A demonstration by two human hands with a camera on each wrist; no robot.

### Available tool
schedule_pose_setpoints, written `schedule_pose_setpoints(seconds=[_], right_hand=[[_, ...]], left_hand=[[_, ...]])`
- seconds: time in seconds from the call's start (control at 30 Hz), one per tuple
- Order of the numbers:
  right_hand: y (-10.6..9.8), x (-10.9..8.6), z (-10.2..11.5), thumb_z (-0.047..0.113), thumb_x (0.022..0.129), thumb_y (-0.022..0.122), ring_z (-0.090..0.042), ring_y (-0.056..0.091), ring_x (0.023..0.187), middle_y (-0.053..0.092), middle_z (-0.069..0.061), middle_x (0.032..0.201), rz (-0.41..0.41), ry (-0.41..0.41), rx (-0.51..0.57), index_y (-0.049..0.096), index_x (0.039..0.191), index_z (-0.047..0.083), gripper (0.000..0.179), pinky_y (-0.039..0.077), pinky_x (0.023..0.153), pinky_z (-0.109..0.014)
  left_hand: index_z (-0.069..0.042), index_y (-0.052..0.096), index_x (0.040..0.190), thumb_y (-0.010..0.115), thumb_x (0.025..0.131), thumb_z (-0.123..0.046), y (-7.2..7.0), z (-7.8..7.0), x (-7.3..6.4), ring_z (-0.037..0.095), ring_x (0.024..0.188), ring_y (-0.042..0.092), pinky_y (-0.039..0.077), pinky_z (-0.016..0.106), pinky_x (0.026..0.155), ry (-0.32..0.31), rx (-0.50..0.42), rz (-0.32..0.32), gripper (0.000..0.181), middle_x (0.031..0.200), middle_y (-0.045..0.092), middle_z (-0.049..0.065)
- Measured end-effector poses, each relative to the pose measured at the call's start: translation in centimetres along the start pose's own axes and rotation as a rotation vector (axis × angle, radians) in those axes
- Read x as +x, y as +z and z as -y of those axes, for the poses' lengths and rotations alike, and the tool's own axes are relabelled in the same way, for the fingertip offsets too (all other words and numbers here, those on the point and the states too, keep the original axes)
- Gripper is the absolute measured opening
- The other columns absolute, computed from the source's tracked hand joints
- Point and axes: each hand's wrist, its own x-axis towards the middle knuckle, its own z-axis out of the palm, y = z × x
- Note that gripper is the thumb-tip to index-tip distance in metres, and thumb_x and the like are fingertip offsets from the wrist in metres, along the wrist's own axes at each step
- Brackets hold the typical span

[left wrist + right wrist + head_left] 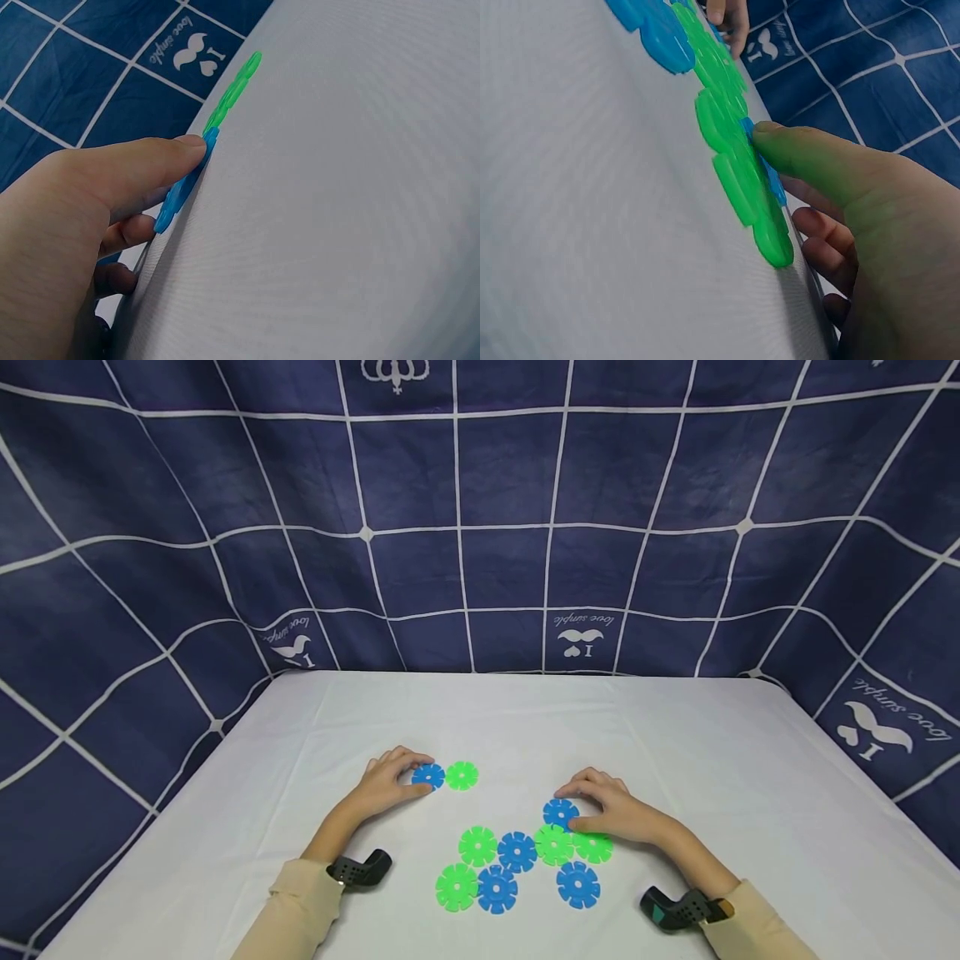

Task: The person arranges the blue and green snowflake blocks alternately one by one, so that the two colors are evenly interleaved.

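Observation:
My left hand (pixel 384 787) holds a blue notched plastic disc (pixel 422 772) between thumb and fingers, at the far left of the group. A green notched disc (pixel 469 770) lies right beside it; in the left wrist view the blue disc (pixel 181 187) and green disc (pixel 232 91) meet edge to edge. My right hand (pixel 618 812) pinches another blue disc (pixel 552 811) by its rim, mostly hidden behind the thumb in the right wrist view. Just below it lie two green discs, one to the left (pixel 546 847) and one partly under the thumb's side (pixel 600 850).
Nearer me on the white-covered table (pixel 360 918) lie more discs: an upper green one (pixel 471 842), a lower green one (pixel 450 882), and blue ones in the middle (pixel 510 845), below it (pixel 489 883) and to the right (pixel 570 880). A dark blue gridded cloth (pixel 502 568) hangs around the table.

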Motion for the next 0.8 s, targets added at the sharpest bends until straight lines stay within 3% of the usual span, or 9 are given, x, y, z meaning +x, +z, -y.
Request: schedule_pose_setpoints(seconds=[0.37,0.67,0.8], right_hand=[[0.16,-0.03,-0.06,0.038,0.079,0.066,-0.013,0.042,0.108,0.052,0.008,0.111,-0.009,-0.029,0.017,0.058,0.113,0.03,0.035,0.024,0.089,-0.044],[0.27,-0.08,-0.1,0.034,0.079,0.067,-0.002,0.044,0.094,0.056,0.012,0.108,-0.036,-0.058,0.074,0.055,0.113,0.029,0.036,0.025,0.085,-0.038],[0.28,0.09,-0.23,0.029,0.08,0.068,-0.003,0.046,0.089,0.058,0.011,0.102,-0.046,-0.099,0.126,0.055,0.113,0.027,0.035,0.032,0.084,-0.031]], left_hand=[[-0.02,0.062,0.113,0.068,0.076,-0.04,-0.25,-0.03,-0.04,0.015,0.093,0.048,0.023,0.028,0.071,0.004,-0.002,0.0,0.042,0.099,0.055,-0.003],[-0.021,0.062,0.113,0.068,0.076,-0.04,-0.05,-0.04,-0.01,0.015,0.094,0.048,0.024,0.029,0.072,-0.006,-0.005,0.003,0.042,0.099,0.055,-0.003],[-0.021,0.062,0.113,0.068,0.076,-0.041,-0.08,-0.01,-0.04,0.015,0.094,0.048,0.023,0.029,0.072,-0.005,-0.009,0.003,0.042,0.099,0.055,-0.003]])
